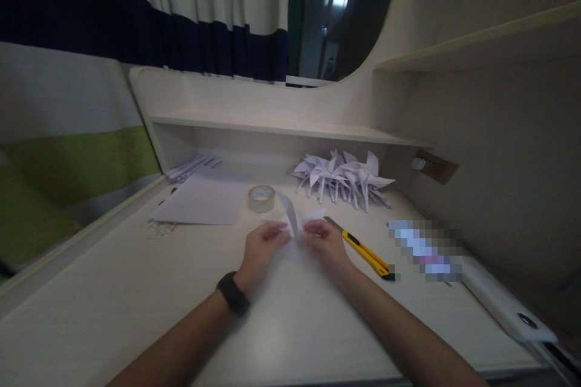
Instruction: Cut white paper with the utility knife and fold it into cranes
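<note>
Between my hands, just above the desk, is a white paper pinwheel (289, 213) with its blades partly folded up. My left hand (267, 245) pinches its left side between thumb and fingers. On the other side my right hand (325, 243) is closed on the paper too, fingers bent. A roll of clear tape (261, 198) lies just beyond my left hand. To the right of my right hand is a yellow utility knife (367, 254) with its blade out, pointing toward the paper. The lower part of the paper is blurred and partly hidden by my fingers.
A heap of finished paper pinwheels (340, 178) lies at the back. White paper sheets (204, 196) are stacked at the left, near folded papers (193, 168). A pixelated object (424, 251) and a white box-like device (503, 299) sit at the right. A low shelf (272, 124) overhangs the desk's back.
</note>
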A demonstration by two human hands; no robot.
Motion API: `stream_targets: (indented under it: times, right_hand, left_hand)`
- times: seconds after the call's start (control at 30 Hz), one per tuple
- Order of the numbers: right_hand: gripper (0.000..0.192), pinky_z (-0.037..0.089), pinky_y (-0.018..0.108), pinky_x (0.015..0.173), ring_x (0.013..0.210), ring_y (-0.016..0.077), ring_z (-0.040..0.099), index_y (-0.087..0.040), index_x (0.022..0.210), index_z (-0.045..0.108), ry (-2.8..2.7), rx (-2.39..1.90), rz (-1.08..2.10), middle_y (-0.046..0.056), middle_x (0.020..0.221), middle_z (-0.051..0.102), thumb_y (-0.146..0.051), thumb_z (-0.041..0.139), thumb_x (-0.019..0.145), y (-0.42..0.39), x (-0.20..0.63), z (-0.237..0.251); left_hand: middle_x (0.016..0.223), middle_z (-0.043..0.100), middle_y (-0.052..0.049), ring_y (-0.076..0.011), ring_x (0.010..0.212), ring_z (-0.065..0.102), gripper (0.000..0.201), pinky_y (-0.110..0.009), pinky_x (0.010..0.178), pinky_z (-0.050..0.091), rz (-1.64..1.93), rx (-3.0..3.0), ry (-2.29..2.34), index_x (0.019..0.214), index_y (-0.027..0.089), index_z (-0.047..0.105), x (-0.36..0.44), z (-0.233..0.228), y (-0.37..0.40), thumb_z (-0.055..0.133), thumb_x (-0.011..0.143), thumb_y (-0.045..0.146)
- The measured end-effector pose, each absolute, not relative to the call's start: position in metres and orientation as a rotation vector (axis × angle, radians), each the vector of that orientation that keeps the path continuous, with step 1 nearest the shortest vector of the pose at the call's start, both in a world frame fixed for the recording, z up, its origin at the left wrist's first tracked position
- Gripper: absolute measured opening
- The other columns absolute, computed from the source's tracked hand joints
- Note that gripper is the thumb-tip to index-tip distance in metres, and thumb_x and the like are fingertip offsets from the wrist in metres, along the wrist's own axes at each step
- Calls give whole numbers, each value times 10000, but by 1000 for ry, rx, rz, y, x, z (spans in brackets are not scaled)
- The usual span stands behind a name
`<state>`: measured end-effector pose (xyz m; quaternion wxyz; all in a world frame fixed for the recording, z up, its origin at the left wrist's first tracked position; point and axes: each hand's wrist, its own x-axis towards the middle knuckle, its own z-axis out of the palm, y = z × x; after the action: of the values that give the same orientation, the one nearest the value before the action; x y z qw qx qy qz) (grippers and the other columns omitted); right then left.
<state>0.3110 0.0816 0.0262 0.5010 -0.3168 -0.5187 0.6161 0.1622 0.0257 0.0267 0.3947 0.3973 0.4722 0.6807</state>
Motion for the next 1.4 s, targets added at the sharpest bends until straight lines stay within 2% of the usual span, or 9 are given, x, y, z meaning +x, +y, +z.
stream_targets:
  times: [0.1,0.3,0.47,0.87,1.4]
  right_hand:
    - [324,378,191,394,433,61,475,-174,724,643,-1262,-770,1490,-15,684,628,-322,842,516,79,311,29]
    - [312,342,186,366,383,55,456,-175,687,615,-1306,-776,1508,-35,620,608,-310,837,516,75,311,33]
    - [315,336,184,364,378,57,461,-170,689,613,-1305,-793,1522,-35,618,609,-297,839,511,74,310,33]
    - [319,325,185,370,384,61,461,-169,668,610,-1324,-806,1499,-27,602,610,-310,840,499,73,310,35]
    - [302,312,191,374,378,70,450,-169,647,605,-1323,-799,1514,-36,529,580,-305,837,509,74,308,30]
  left_hand:
    - [836,727,-93,-187,737,684,302,-292,731,546,1715,1016,1249,904,118,708,162,27,25,762,642,258]
    - [799,736,-93,-182,706,688,490,-295,734,553,1686,935,1181,1086,90,665,164,32,22,770,641,268]
    - [766,737,-73,-186,696,694,543,-312,740,559,1643,985,1168,1149,111,642,163,26,23,766,653,291]
    - [761,737,-91,-192,683,698,494,-310,726,565,1659,959,1171,1114,76,640,164,28,22,748,661,241]
    - [739,739,-87,-208,685,699,463,-305,692,563,1664,929,1241,1055,90,669,167,39,16,768,623,222]
